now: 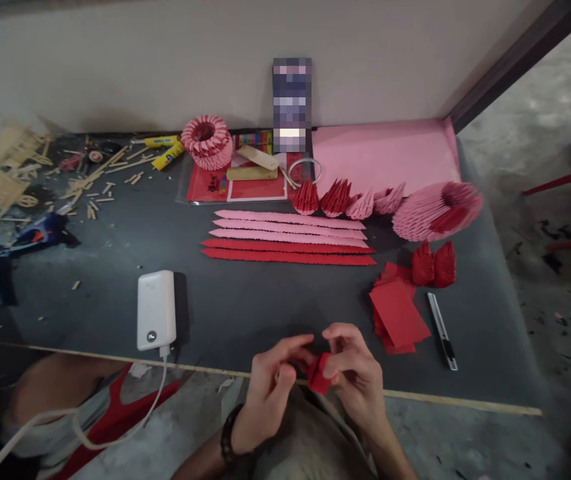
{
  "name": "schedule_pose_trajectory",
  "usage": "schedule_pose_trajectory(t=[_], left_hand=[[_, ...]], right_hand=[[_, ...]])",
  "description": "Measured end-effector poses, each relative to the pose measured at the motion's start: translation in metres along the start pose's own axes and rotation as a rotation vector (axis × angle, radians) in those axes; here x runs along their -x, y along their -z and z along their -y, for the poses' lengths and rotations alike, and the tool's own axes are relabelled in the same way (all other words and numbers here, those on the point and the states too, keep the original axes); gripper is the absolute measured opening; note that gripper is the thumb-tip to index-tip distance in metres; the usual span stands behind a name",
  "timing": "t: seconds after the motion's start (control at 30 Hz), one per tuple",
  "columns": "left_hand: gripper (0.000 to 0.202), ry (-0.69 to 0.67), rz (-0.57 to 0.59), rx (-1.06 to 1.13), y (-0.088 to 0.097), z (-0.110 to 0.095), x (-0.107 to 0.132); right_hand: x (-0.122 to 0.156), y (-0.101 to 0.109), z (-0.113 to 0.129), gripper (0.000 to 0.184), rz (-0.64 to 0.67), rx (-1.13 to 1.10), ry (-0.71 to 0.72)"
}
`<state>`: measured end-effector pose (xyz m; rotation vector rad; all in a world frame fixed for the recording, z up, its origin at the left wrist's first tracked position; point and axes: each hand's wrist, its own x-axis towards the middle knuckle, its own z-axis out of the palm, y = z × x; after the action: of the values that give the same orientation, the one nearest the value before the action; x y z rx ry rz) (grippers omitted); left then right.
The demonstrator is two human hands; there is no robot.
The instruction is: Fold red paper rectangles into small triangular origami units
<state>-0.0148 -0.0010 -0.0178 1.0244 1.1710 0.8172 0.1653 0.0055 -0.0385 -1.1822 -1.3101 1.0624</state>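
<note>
A small folded piece of red paper (pixel 320 375) is pinched between the thumb and fingers of my right hand (pixel 358 373), just over the table's front edge. Close by on the left is my left hand (pixel 271 380), its thumb and index finger apart. Its other fingertips reach toward the paper's far side; whether they touch it is hidden. To the right lies a loose stack of red paper rectangles (pixel 399 313). Two bundles of folded red pieces (pixel 433 264) stand behind that stack. A utility knife (pixel 442 331) rests at the far right.
Pink and red zigzag strips (pixel 288 243) lie mid-table. Behind them are red and pink bundles (pixel 335 198), a folded-paper ring (pixel 438 210), a woven pot (pixel 208 143) and a leaning phone (pixel 292 107). A cabled power bank (pixel 156 310) and a glue gun (pixel 20 247) lie left.
</note>
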Motion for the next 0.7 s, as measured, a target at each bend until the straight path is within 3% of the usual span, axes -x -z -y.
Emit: schedule_pose_trajectory(t=[0.07, 0.13, 0.17, 0.27, 0.3, 0.37, 0.47, 0.7], left_hand=[[0.045, 0.206, 0.183, 0.232, 0.001, -0.007, -0.008], [0.036, 0.273, 0.214, 0.32, 0.002, -0.006, -0.013], [0.034, 0.262, 0.161, 0.334, 0.001, -0.004, -0.015], [0.035, 0.136, -0.134, 0.361, -0.005, 0.003, -0.015], [0.033, 0.102, -0.204, 0.374, -0.008, 0.005, -0.014], [0.03, 0.074, -0.268, 0.411, -0.014, 0.007, -0.012], [0.018, 0.112, -0.238, 0.435, -0.02, 0.007, -0.009], [0.013, 0.068, -0.246, 0.261, -0.02, 0.004, -0.006]], right_hand=[[0.003, 0.002, -0.002, 0.029, 0.052, -0.019, 0.011], [0.007, 0.001, -0.004, 0.017, 0.053, 0.004, 0.013], [0.01, -0.001, -0.005, 0.016, 0.024, 0.018, 0.001], [0.018, -0.008, -0.007, 0.055, -0.072, 0.02, -0.051], [0.02, -0.011, -0.007, 0.06, -0.074, 0.036, -0.059], [0.023, -0.016, -0.005, 0.044, -0.077, 0.11, -0.072], [0.023, -0.02, 0.0, 0.005, -0.157, 0.199, -0.127], [0.011, -0.028, 0.006, 0.003, -0.209, -0.11, -0.366]])
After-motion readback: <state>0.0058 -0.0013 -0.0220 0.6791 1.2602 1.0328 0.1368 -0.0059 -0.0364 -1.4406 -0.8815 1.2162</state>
